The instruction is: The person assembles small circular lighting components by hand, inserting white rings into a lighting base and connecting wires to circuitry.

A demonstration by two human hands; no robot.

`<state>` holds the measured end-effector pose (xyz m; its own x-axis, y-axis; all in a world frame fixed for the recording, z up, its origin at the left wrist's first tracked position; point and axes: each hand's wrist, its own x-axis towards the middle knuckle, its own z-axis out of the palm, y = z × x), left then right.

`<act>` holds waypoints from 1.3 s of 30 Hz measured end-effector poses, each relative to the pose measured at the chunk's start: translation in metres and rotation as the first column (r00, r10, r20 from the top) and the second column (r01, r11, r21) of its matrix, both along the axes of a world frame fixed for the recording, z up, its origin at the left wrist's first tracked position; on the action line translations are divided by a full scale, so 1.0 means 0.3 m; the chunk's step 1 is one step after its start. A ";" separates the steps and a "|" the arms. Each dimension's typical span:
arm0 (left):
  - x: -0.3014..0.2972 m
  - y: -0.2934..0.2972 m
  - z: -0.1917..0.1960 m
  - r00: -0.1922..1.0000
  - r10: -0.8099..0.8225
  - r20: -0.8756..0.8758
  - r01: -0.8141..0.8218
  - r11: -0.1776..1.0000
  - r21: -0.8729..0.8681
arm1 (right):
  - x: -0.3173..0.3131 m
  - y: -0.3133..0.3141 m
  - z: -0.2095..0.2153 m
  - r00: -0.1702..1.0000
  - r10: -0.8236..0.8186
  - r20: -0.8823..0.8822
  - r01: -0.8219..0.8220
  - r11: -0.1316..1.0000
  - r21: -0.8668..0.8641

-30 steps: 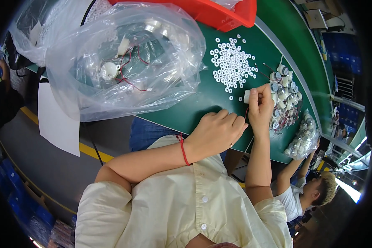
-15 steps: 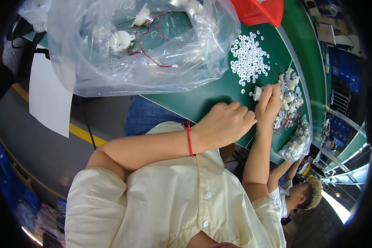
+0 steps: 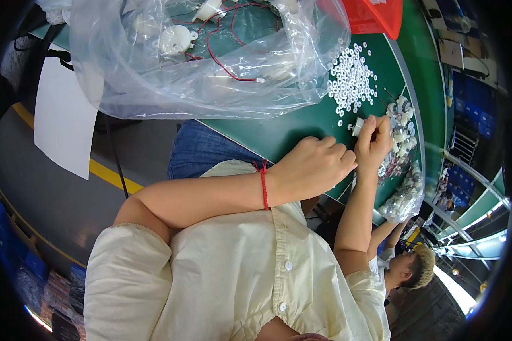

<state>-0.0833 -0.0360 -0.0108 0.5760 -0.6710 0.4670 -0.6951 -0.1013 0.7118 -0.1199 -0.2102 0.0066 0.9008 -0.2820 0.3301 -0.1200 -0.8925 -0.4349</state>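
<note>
My left hand (image 3: 314,168), with a red cord at the wrist, is closed in a loose fist over the green table's near edge. Its fingertips face away from view, so whatever they hold is hidden. Close beside it, my right hand (image 3: 373,143) is closed, thumb against fingers, at a small white cylindrical part (image 3: 357,127). A small white ring sits at that part's left end. Just beyond lies a spread of small white rings (image 3: 350,79). To the right of my right hand is a heap of white cylindrical parts with wires (image 3: 403,133).
A large clear plastic bag (image 3: 210,94) holding white round parts with red wires covers the table's left side. A red bin (image 3: 381,20) stands at the back. A filled clear bag (image 3: 403,199) lies at the right edge, near another person (image 3: 412,267).
The whole view has shifted slightly, so the table things sit a little further right. My right hand's fingers have curled a bit differently around the white part. My left hand stays closed beside it.
</note>
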 end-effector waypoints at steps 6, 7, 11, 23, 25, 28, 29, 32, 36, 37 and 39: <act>-0.002 -0.001 0.000 1.000 -0.001 -0.001 0.001 1.000 -0.011 | 0.009 0.006 0.018 1.000 0.013 -0.007 -0.014 0.999 -0.043; -0.002 -0.001 -0.001 1.000 -0.001 -0.002 0.001 1.000 -0.010 | 0.017 0.011 0.023 1.000 0.015 -0.010 -0.015 0.999 -0.042; -0.003 -0.005 -0.009 1.000 -0.013 0.002 0.013 1.000 0.005 | 0.049 0.022 0.040 0.996 0.046 -0.080 -0.054 0.993 -0.105; 0.008 0.000 0.002 0.999 0.008 -0.036 -0.009 0.999 -0.041 | 0.068 0.023 0.045 0.953 0.288 -0.094 -0.303 0.909 -0.287; 0.011 -0.001 0.003 0.999 -0.011 -0.047 0.009 0.999 -0.037 | 0.057 0.021 0.036 0.969 0.229 -0.094 -0.245 0.939 -0.241; 0.026 0.005 0.023 0.989 -0.055 -0.138 0.052 0.998 -0.027 | 0.046 0.024 0.038 0.995 0.076 -0.065 -0.082 0.992 -0.095; 0.035 0.012 0.030 0.973 -0.075 -0.221 0.073 0.997 -0.019 | 0.037 0.026 0.044 0.995 -0.044 -0.093 0.048 0.998 0.044; 0.070 0.061 0.071 0.740 -0.277 -0.612 0.185 0.960 -0.211 | -0.037 -0.043 0.092 0.903 -0.296 0.313 0.331 0.941 -0.066; 0.065 0.102 0.076 0.202 -0.494 -0.846 0.233 0.863 -0.448 | -0.152 -0.241 0.137 0.656 -0.637 0.405 0.700 0.714 -0.010; 0.065 0.101 0.083 0.055 -0.508 -0.860 0.231 0.844 -0.484 | -0.169 -0.277 0.126 0.622 -0.688 0.374 0.755 0.654 -0.051; 0.059 0.088 0.113 0.023 -0.507 -0.862 0.264 0.835 -0.484 | -0.192 -0.322 0.088 0.605 -0.724 0.333 0.786 0.611 -0.099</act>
